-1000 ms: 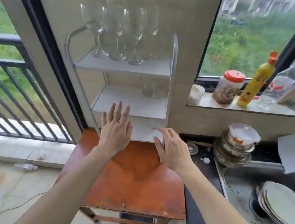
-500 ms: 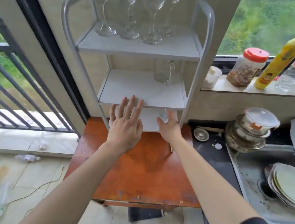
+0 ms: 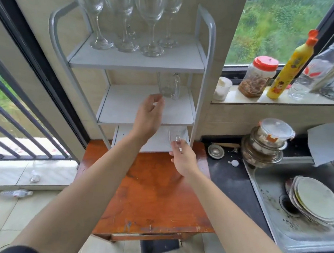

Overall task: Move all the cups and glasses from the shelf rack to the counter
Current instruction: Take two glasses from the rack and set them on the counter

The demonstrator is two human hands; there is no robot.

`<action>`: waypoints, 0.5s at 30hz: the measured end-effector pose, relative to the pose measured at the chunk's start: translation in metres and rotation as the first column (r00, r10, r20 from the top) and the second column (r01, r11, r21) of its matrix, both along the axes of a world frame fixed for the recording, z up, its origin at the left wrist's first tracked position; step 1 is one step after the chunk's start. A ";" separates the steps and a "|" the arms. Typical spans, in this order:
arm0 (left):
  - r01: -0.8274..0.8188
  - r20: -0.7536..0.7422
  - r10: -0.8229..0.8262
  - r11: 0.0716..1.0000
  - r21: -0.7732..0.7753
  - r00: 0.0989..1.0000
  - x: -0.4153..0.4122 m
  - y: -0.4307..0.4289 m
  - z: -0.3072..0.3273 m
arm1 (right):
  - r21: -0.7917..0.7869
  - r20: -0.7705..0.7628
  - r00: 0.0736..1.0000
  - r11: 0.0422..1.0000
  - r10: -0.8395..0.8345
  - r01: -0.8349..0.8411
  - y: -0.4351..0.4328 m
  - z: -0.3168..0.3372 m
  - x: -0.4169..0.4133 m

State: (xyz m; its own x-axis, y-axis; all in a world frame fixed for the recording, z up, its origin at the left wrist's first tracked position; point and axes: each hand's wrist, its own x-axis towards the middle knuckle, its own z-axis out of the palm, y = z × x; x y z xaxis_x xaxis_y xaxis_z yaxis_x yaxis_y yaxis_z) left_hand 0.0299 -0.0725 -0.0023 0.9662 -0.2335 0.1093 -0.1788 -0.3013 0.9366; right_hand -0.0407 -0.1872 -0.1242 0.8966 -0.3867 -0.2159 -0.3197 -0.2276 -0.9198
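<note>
The right hand (image 3: 183,158) has its fingers (image 3: 177,145) pinched on a small clear glass cup (image 3: 176,134) on the lowest shelf of the white three-tier shelf rack (image 3: 204,69). The left hand (image 3: 148,116) hovers with fingers loosely curled and empty, just in front of a clear glass mug (image 3: 168,85) on the middle shelf. Above them, four tall clear stemmed glasses (image 3: 151,20) stand on the top shelf. Below both hands lies the orange-brown wooden surface (image 3: 155,202).

No legible text, brand, number or sign was recorded. The yellow squeeze bottle (image 3: 288,66) on the windowsill (image 3: 285,100) bore a cartoon-figure label, lettering too blurred to read. The clear plastic bottle (image 3: 316,70) carried a red-patterned label, likewise unreadable.
</note>
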 end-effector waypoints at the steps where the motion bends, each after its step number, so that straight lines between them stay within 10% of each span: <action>1: 0.019 -0.105 -0.034 0.990 -0.137 0.994 0.005 -0.010 0.006 | 0.011 -0.001 1.000 1.000 0.005 -0.005 -0.003 -0.001 -0.003; 8: 0.079 -0.325 -0.256 0.879 -0.470 0.910 0.037 -0.046 0.029 | 0.039 0.004 0.999 0.998 0.050 -0.050 -0.012 0.000 -0.015; 15: -0.059 -0.366 -0.095 0.920 -0.388 0.926 0.028 -0.031 0.027 | 0.097 0.008 0.999 0.994 0.049 -0.050 -0.008 0.006 -0.018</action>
